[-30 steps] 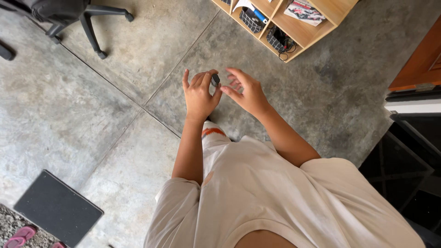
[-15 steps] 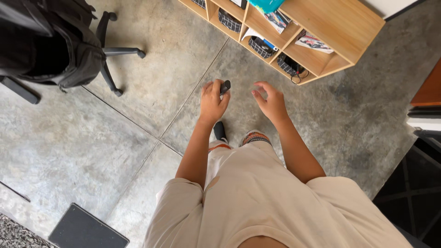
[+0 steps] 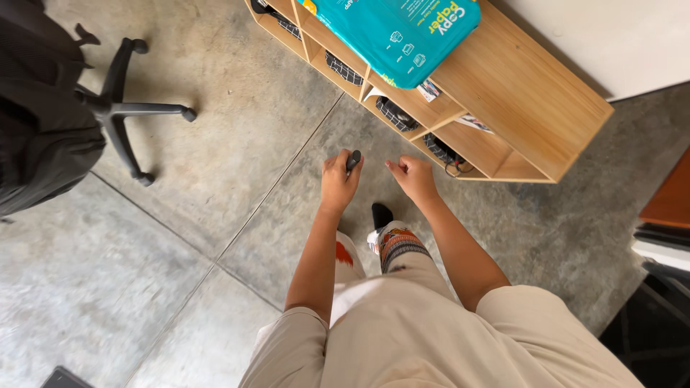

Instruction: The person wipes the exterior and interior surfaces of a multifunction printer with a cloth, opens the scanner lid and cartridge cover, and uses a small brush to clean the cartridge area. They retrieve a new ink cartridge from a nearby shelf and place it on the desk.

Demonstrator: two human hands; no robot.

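Head view: the left hand point(image 3: 338, 183) has its grip clamped on a small black device point(image 3: 353, 159), pinched at its lower end with the top poking above the fingers. It looks light, rigid and smooth, so best held across its 2 flat sides. Just right of the grip, the right hand point(image 3: 413, 176) is loosely curled on nothing. Beyond the grip stands a wooden shelf point(image 3: 517, 93) carrying a teal paper pack point(image 3: 402, 29)

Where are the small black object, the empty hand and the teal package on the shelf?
small black object point(image 3: 353, 159), head view, its upper end above the left hand point(image 3: 338, 183).
right hand point(image 3: 413, 176), head view, back of hand.
teal package point(image 3: 399, 29), head view, top face.
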